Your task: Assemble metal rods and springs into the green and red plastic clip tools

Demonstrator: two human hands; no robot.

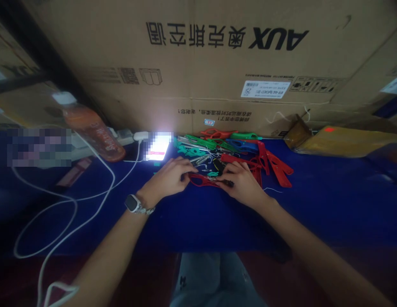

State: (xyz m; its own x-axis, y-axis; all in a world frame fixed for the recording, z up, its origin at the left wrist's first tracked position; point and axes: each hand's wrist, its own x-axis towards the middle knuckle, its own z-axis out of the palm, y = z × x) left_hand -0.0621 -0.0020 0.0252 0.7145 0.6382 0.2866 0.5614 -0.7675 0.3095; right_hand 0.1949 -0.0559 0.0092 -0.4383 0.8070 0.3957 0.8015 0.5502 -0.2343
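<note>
A red plastic lighter shell (202, 181) with a loop-shaped opening lies low over the blue table, between my hands. My left hand (173, 175) is closed at its left end, thumb and fingertips gripping the edge. At the other end, my right hand (240, 181) is closed, its fingertips pinched over small metallic parts in the shell; exactly what they hold is hidden. Just behind are small teal pieces (213, 174) and a thin white wire (206, 169). Beyond them lies a pile of green shells (198, 143), a blue shell (245, 146), metal tubes and more red shells (278, 168).
A large cardboard box (198, 89) stands behind the table. To the left are a lit phone (159, 146), a tilted bottle of reddish drink (94, 128) and a looping white cable (112, 179). A yellow package (339, 143) lies at the back right.
</note>
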